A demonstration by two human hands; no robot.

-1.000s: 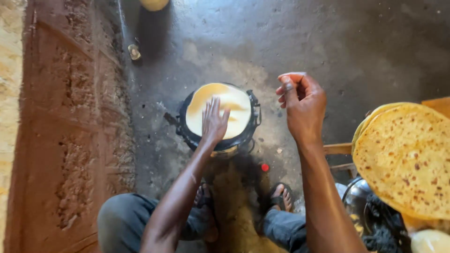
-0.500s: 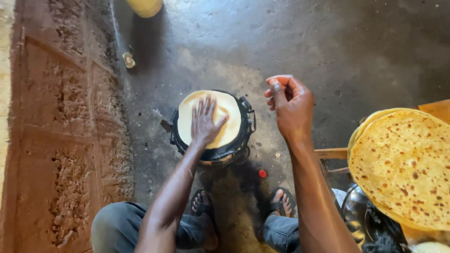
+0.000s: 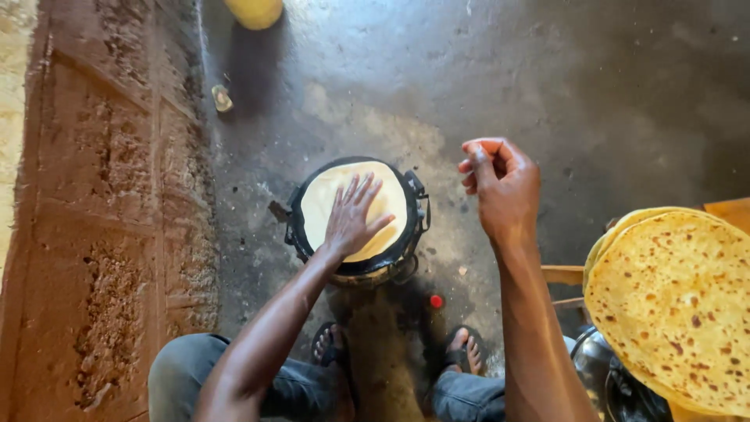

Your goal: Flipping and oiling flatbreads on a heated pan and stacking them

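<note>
Flatbread [image 3: 344, 205], pale yellow and round, lies flat on a dark round pan [image 3: 406, 242] that stands on the grey concrete floor [image 3: 547, 78], just ahead of the person's sandalled feet [image 3: 461, 349]. It fills nearly the whole pan, leaving only a thin black rim showing around it.

From the head camera, the left hand [image 3: 351, 219] lies palm-down on the flatbread with its fingers spread wide toward the far rim; its grip is released, pressing flat and closed around nothing. The left forearm runs back from the pan toward the knee in grey trousers [image 3: 176, 371].

The right hand [image 3: 500, 184] is raised in the air to the right of the pan, well apart from it. Its fingers are curled in toward the thumb in a loose pinch; whether anything small sits between the fingertips cannot be told.

At the right edge a stack of cooked flatbreads [image 3: 672, 301], golden with brown spots, rests above a dark metal pot [image 3: 601, 371], beside a strip of wooden stool [image 3: 562, 275]. A small red cap [image 3: 436, 301] lies on the floor just beside the pan's base. Along the left runs a rough reddish mud wall [image 3: 101, 234]. A yellow container [image 3: 254, 12] shows at the top edge, with a small pale object [image 3: 222, 98] on the floor near it.
</note>
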